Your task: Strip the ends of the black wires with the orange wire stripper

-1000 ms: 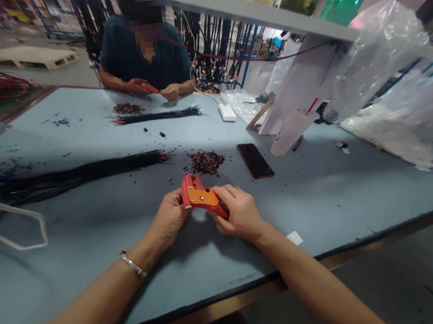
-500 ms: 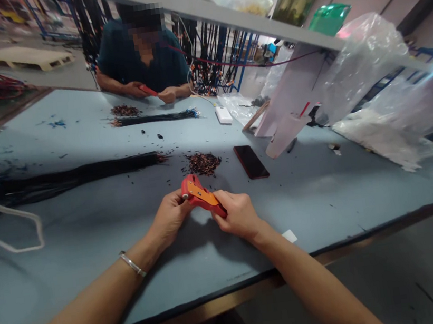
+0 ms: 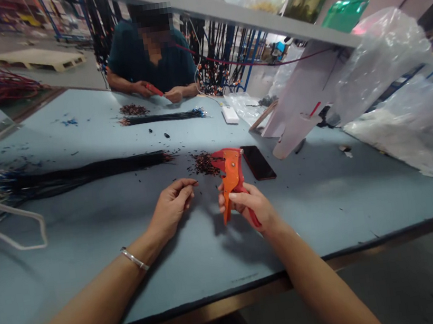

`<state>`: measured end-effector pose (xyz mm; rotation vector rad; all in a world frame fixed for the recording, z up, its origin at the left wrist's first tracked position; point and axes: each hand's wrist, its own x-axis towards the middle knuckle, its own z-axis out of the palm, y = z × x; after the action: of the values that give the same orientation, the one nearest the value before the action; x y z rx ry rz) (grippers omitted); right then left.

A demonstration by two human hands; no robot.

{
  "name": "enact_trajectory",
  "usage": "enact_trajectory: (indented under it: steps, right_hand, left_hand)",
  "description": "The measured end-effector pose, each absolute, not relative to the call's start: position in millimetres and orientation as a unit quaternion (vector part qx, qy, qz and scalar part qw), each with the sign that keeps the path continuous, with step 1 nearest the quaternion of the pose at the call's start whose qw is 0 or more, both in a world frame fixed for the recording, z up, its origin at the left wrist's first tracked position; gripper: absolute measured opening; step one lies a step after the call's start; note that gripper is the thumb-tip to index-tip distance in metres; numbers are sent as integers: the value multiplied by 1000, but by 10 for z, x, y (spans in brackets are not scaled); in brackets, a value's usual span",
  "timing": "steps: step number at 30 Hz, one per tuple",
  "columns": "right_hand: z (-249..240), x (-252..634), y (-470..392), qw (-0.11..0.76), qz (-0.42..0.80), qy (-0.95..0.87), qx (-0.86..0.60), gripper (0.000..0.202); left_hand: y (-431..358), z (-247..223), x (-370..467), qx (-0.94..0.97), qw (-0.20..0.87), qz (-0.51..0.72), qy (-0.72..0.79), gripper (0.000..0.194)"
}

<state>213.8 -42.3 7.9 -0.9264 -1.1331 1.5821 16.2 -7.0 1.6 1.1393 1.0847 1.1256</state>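
My right hand (image 3: 252, 205) is wrapped round a red and orange wire stripper (image 3: 232, 165), its jaws pointing left and its handles spread apart. The stripper stands over the right side of a pile of small black and copper-coloured scraps (image 3: 202, 163). To the left of it, my left hand (image 3: 174, 204) is closed in a pinch. A thin wire (image 3: 196, 183) pokes out a little from its fingertips; the rest of it is hidden by the hand. Beyond the left hand lies a long bundle of black wires (image 3: 82, 174), with copper-coloured ends to the right.
A phone (image 3: 258, 163) lies right of the stripper, near a leaning white cup (image 3: 296, 133) with a red straw. Across the table (image 3: 324, 190), a co-worker (image 3: 151, 59) holds a red tool behind another wire bundle (image 3: 163, 117). Plastic bags (image 3: 400, 132) sit at right. A shelf beam crosses above.
My hands have moved apart. The wire stripper has swung away from my left hand, up and right, and its handles have spread. The whole view has shifted slightly.
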Motion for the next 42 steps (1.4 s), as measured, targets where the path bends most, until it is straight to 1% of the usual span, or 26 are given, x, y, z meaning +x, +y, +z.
enact_trajectory:
  steps: [2,4,9,13,20,26,36,42]
  right_hand:
    - [27,2185,-431,452,709,-415,-349,34]
    - [-14,2203,-442,431,744,-386,-333,34]
    - [-33,2160,-479,399,787,-356,-308,32]
    - [-15,2148,-508,387,790,-365,-304,32]
    - [-1,2149,-526,375,788,-380,-308,32]
    - [-29,2144,-517,362,783,-389,-322,34]
    - [-34,2149,-517,363,775,-404,-324,34]
    - [-40,2145,-517,364,775,-402,-324,34]
  left_hand:
    - [-62,2,159,496,564,471,463,31]
    - [-53,-14,155,512,548,466,470,31]
    - [-26,-22,121,545,486,466,500,26]
    - [-30,20,102,571,449,457,513,20]
    - [-55,44,107,603,421,455,502,19]
    - [-66,21,107,620,419,453,484,22]
    - [-83,59,127,603,428,474,477,20]
    - [-94,54,127,604,434,466,479,22]
